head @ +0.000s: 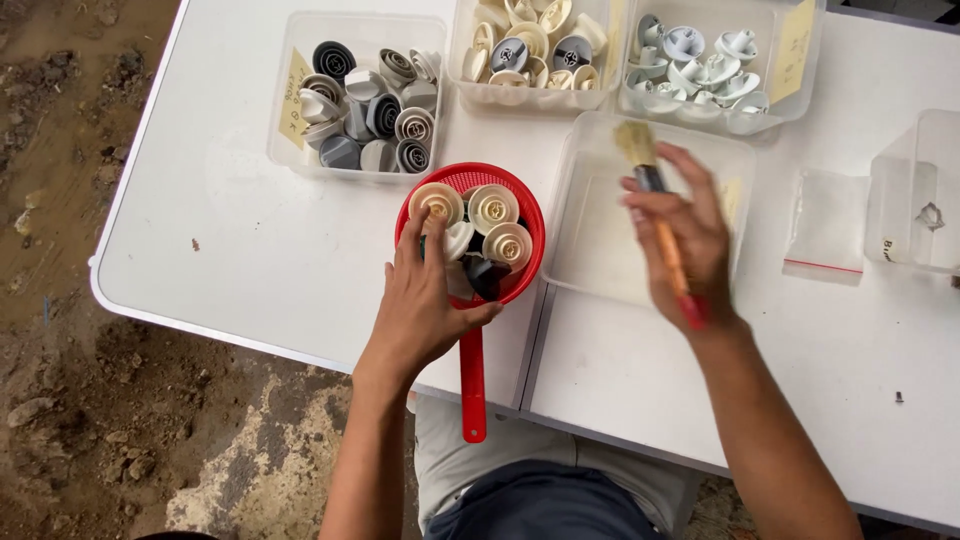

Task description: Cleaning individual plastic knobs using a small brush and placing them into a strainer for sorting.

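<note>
L hand [425,300] reached into the red strainer [530,215], fingers closing on a cream knob [458,240] among other knobs. R hand [685,235] gripped a paintbrush [655,200] w/ bristles up, blurred, over an empty clear tub [600,240] just right of the strainer.

A red strainer [470,180] holds cream knobs [493,208] on a white table [230,250]; the brush [655,200] has an orange handle.
</note>
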